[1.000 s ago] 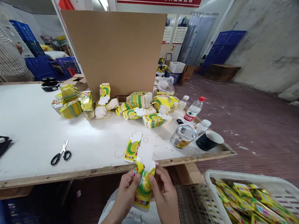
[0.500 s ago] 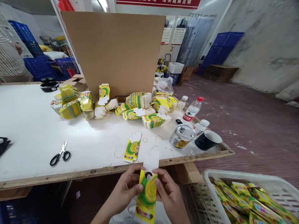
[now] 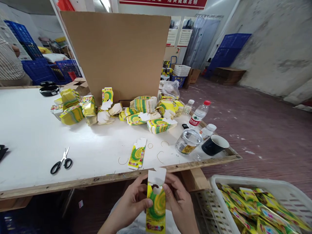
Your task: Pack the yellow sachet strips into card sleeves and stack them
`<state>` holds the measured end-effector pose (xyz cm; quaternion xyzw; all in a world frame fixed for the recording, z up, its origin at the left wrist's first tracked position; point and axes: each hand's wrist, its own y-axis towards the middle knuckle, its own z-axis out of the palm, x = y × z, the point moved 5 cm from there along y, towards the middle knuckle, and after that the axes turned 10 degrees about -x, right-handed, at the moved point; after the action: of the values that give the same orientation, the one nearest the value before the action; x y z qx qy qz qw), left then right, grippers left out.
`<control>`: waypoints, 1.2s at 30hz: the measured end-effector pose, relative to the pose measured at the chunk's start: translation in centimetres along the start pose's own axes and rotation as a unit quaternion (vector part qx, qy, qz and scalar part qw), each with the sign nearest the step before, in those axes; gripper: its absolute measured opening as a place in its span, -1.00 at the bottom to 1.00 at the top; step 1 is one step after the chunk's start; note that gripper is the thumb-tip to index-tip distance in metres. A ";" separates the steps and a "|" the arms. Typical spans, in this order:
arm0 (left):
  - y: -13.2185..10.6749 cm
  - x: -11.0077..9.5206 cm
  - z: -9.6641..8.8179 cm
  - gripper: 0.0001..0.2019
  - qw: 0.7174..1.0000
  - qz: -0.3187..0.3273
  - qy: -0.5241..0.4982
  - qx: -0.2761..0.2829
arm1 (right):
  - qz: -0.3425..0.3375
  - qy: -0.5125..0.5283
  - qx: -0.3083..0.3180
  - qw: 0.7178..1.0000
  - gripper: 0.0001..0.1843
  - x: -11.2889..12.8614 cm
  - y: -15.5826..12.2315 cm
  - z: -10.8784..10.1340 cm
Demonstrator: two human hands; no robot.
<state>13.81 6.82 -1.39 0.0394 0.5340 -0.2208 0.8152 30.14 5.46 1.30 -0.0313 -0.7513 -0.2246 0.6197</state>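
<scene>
I hold a small yellow-and-green printed carton (image 3: 156,203) upright below the table's near edge, its white top flap standing up. My left hand (image 3: 133,204) pinches its left side and my right hand (image 3: 179,203) grips its right side, fingers closed on it. A flat carton blank (image 3: 136,153) of the same print lies on the white table (image 3: 31,143) just beyond my hands. Further back sit heaps of flat and folded cartons (image 3: 143,110).
A white basket (image 3: 255,208) of finished cartons stands at lower right. Scissors (image 3: 59,161) lie at left, rubber bands (image 3: 123,160) near the blank. A glass jar (image 3: 188,142), black mug (image 3: 214,145) and water bottle (image 3: 198,114) crowd the right corner. A tall cardboard sheet (image 3: 117,52) stands behind; a person (image 3: 11,63) is far left.
The carton has gone from open-topped and tilted to squared up and upright in my hands. Its top flap has risen, and my hands have shifted slightly right.
</scene>
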 end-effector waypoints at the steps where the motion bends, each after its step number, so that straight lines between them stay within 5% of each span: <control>1: 0.1 -0.1 -0.2 -0.40 1.000 0.013 0.024 -0.007 | -0.020 -0.012 0.010 1.000 -0.71 0.2 0.0 -0.2; 4: 0.5 -0.2 -1.2 -0.60 0.989 0.067 0.106 -0.074 | -0.046 -0.039 0.036 0.998 -0.64 0.5 0.0 -0.5; 6: 0.7 0.0 -1.6 -0.62 0.981 0.082 0.142 -0.104 | 0.006 -0.051 0.062 0.997 -0.64 0.0 -0.1 -0.3; 11: 0.5 0.4 -1.2 -0.58 0.981 0.076 0.164 -0.074 | 0.115 -0.062 0.084 0.988 -0.59 -2.1 -0.8 0.9; 18: 0.4 -0.3 -0.6 -0.57 0.987 0.071 0.133 -0.056 | 0.083 -0.108 0.078 0.988 -0.60 -2.3 -1.0 1.4; 26: 0.8 -0.5 -0.4 -0.56 0.997 0.033 0.021 -0.068 | 0.019 -0.023 0.011 1.000 -0.78 -0.1 -0.1 0.2; 32: 1.4 -0.1 0.9 -0.69 0.993 0.070 0.024 -0.089 | 0.034 0.022 -0.020 0.999 -0.82 -0.2 -0.2 0.1; 34: 1.9 -0.2 1.7 -0.72 0.993 0.079 0.060 -0.066 | 0.009 -0.003 -0.027 1.000 -0.81 -0.2 -0.4 -0.9; 36: 2.9 -0.7 2.0 -0.68 0.984 0.095 0.146 -0.047 | -0.030 -0.082 -0.093 0.992 -0.81 -0.1 -0.5 -4.2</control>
<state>16.45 9.03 -0.45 0.0840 0.6507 -0.1088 0.7468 33.81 3.46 1.62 -0.0847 -0.7762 -0.3089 0.5430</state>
